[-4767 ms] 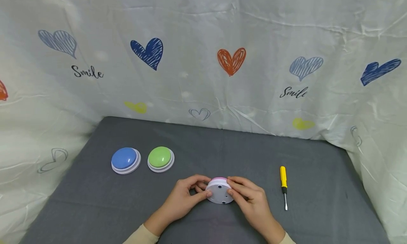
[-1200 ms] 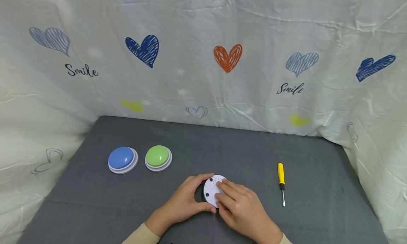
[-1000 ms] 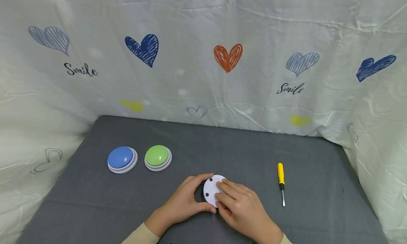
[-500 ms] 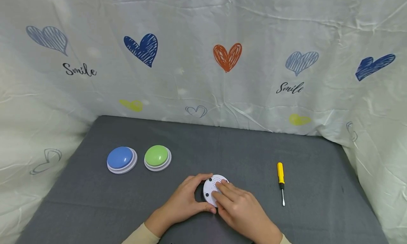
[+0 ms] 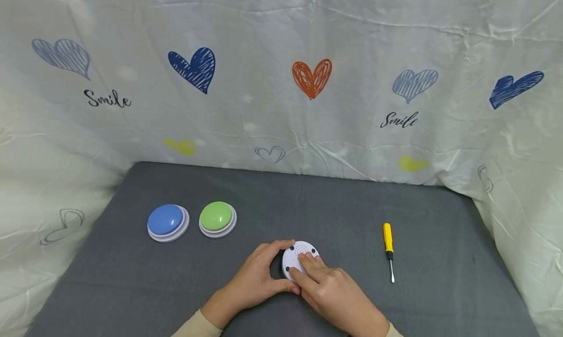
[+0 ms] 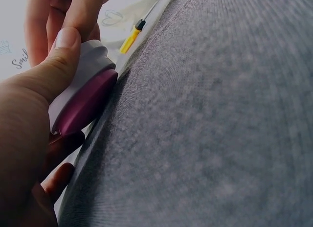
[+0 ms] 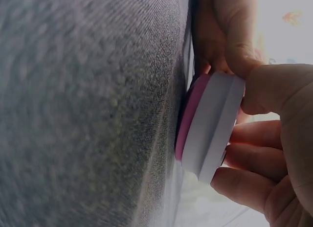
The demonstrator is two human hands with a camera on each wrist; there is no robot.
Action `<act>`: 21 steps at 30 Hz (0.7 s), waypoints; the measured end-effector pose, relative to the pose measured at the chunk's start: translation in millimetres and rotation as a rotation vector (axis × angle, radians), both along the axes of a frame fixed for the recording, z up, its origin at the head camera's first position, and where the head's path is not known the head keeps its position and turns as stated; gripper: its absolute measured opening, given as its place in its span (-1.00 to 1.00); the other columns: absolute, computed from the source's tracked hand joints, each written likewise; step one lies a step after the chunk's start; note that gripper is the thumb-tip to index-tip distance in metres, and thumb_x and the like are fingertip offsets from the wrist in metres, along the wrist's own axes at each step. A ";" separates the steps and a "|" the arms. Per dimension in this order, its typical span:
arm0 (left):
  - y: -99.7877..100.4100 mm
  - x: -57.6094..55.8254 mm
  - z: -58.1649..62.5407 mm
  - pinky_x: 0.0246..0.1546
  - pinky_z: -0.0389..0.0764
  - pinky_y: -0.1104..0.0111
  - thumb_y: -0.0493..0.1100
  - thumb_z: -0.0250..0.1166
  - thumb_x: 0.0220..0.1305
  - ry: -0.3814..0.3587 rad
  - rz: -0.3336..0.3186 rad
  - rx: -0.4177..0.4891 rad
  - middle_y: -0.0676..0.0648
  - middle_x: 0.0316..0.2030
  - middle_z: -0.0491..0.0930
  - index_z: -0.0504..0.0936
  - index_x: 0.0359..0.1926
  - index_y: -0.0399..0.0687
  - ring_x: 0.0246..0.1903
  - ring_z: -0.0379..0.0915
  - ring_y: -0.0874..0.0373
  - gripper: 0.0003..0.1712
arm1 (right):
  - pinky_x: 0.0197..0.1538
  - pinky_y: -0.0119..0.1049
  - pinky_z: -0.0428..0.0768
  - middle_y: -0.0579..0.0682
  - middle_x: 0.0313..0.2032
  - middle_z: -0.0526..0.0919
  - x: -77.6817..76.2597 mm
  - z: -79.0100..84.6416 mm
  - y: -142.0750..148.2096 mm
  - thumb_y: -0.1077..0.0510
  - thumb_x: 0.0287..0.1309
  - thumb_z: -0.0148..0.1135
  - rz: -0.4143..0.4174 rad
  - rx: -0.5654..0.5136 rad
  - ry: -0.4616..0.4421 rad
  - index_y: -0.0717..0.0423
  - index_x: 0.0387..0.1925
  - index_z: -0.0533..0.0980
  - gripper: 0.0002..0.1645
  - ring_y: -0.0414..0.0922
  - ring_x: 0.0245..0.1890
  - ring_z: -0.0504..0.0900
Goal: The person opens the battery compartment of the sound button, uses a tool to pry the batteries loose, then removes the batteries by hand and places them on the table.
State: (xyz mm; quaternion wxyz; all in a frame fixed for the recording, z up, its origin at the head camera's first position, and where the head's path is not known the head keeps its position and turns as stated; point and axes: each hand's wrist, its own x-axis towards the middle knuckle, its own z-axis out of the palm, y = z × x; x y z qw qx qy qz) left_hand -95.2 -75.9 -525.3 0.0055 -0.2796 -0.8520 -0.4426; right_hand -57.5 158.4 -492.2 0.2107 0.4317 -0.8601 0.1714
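Head view: left hand (image 5: 255,278) curled round the upturned pink button (image 5: 298,260) at the near middle of the grey mat (image 5: 334,215), right hand (image 5: 327,290) pinching its white base, screwdriver (image 5: 389,249) right, green button (image 5: 217,219) and blue button (image 5: 167,221) left, heart-print sheet (image 5: 281,83) behind.

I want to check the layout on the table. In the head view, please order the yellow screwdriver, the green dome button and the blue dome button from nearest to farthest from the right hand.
Measured from the right hand:
1. Yellow-handled screwdriver, on its right side, lying on the grey cloth.
2. Green dome button, to the left and farther back.
3. Blue dome button, farthest left, beside the green one.
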 end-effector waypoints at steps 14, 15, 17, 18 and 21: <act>0.6 3.0 1.8 0.14 0.64 0.02 0.20 0.78 -0.12 0.014 0.007 0.000 0.03 0.30 0.67 0.58 0.46 0.08 0.13 0.58 0.08 0.08 | 0.02 -0.14 0.78 0.21 0.03 0.81 2.3 -0.4 -4.9 0.27 0.21 0.58 -0.004 0.002 0.024 0.23 0.06 0.72 -0.62 0.04 0.07 0.82; 0.7 2.9 2.2 0.14 0.64 0.02 0.20 0.77 -0.11 0.015 0.007 -0.001 0.02 0.30 0.67 0.57 0.46 0.08 0.13 0.58 0.08 0.08 | 0.02 -0.13 0.78 0.23 0.04 0.81 2.5 0.2 -5.0 0.27 0.20 0.59 -0.003 -0.001 0.017 0.23 0.06 0.72 -0.61 0.04 0.08 0.82; 0.9 2.7 2.6 0.14 0.64 0.02 0.20 0.77 -0.11 0.020 0.005 -0.001 0.02 0.30 0.67 0.58 0.46 0.07 0.13 0.58 0.07 0.08 | 0.02 -0.15 0.78 0.21 0.04 0.81 2.0 1.0 -5.4 0.28 0.22 0.57 0.005 -0.016 0.020 0.24 0.06 0.72 -0.62 0.01 0.06 0.83; 0.9 2.7 2.7 0.15 0.64 0.02 0.20 0.78 -0.12 0.022 0.002 0.000 0.02 0.30 0.67 0.58 0.45 0.07 0.14 0.58 0.07 0.08 | 0.00 -0.17 0.78 0.18 0.03 0.82 1.7 1.6 -5.5 0.28 0.23 0.55 0.011 -0.029 0.025 0.23 0.06 0.71 -0.63 -0.01 0.05 0.83; 0.6 2.9 3.3 0.15 0.65 0.01 0.23 0.77 -0.12 0.027 0.003 -0.007 0.03 0.30 0.67 0.59 0.45 0.08 0.15 0.59 0.06 0.08 | -0.04 -0.23 0.78 0.07 0.01 0.82 0.6 4.0 -5.5 0.28 0.29 0.50 0.033 -0.073 0.021 0.20 0.09 0.71 -0.66 -0.09 0.02 0.83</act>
